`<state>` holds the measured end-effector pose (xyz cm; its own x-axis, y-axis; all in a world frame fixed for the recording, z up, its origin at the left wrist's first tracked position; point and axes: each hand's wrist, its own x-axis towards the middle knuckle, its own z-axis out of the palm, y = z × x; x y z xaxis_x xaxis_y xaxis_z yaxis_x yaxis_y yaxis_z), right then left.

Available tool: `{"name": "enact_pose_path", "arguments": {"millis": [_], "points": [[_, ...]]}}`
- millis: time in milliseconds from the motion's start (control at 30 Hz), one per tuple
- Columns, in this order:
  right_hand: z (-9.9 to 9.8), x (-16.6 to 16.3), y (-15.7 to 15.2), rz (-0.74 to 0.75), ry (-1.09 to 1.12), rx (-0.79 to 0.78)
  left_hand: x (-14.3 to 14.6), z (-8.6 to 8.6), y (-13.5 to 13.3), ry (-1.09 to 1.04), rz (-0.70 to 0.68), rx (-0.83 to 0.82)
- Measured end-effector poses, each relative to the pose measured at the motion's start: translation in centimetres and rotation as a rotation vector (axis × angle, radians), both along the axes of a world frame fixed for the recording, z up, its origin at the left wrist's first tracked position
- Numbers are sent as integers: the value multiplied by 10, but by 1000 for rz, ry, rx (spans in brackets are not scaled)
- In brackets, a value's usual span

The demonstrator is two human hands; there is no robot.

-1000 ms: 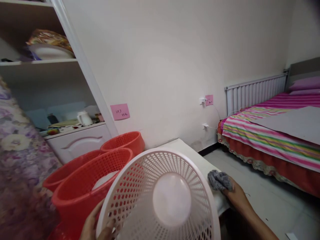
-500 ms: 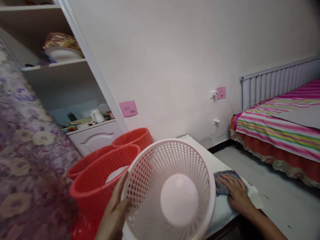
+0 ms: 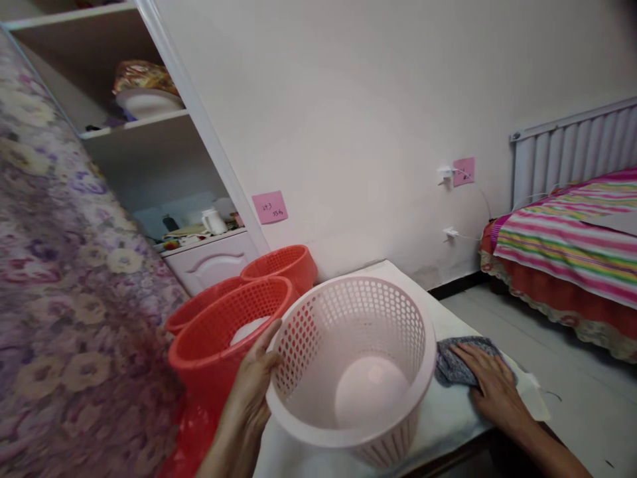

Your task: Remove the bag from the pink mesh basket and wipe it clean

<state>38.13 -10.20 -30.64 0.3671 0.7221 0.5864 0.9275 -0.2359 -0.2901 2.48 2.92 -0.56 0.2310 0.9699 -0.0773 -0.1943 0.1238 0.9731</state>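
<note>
My left hand [image 3: 251, 392] grips the left rim of a pale pink perforated plastic basket [image 3: 354, 362], which stands almost upright on a white-covered table [image 3: 448, 418] with its opening turned up. My right hand [image 3: 490, 385] lies flat with fingers stretched out on a grey cloth [image 3: 460, 358] on the table, just right of the basket.
Three red perforated baskets [image 3: 233, 325] stand left of the pink one; the nearest holds something white. A flowered fabric [image 3: 64, 279] fills the left. A white cabinet [image 3: 199, 219] with shelves is behind. A striped bed [image 3: 572, 245] and radiator [image 3: 572, 153] are at the right.
The pink basket has tipped from facing me to nearly upright on the table. My right hand went from bunching the cloth to lying flat on it. The view has shifted left.
</note>
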Motion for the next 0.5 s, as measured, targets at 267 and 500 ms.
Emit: {"name": "enact_pose_path", "arguments": {"millis": [267,500], "points": [[-5,0,-13,25,3,-10,-3,-12,-4,-114,-60,39],[19,-7,-32,145,141,145,-37,-34,-12,-118,-10,155]]}}
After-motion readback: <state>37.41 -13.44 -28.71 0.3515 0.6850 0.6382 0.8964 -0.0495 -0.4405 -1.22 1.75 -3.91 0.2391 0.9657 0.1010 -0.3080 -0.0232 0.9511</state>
